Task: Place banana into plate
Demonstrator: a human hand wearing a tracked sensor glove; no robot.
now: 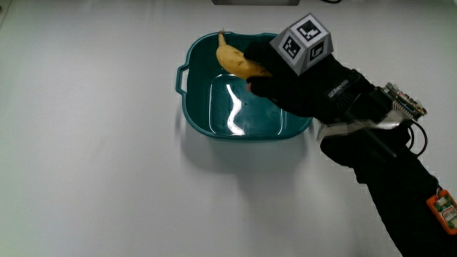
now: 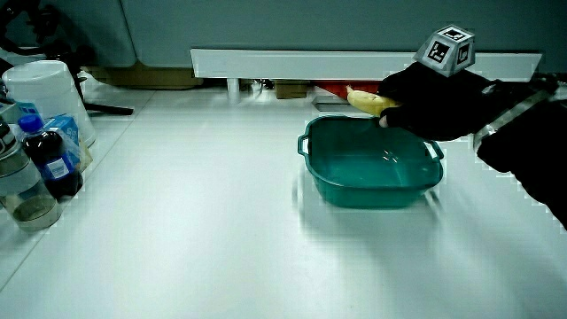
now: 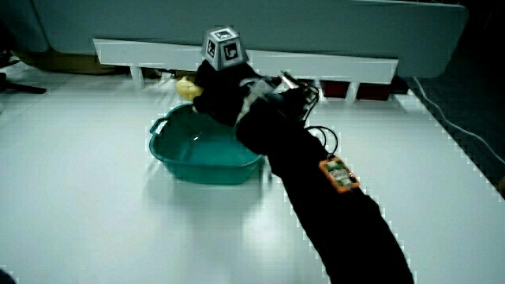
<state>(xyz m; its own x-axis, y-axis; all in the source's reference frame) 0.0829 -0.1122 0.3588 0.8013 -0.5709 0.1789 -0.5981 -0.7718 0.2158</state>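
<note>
One yellow banana [image 1: 238, 61], curved, is clamped in the hand [image 1: 303, 82] above the teal plate [image 1: 196, 114]; bottles [image 2: 51, 159] show in a side view only.

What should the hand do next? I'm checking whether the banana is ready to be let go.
Probably lower a little, then release: the hand holds the banana over the teal plate's rim, above its inner floor in a side view.
</note>
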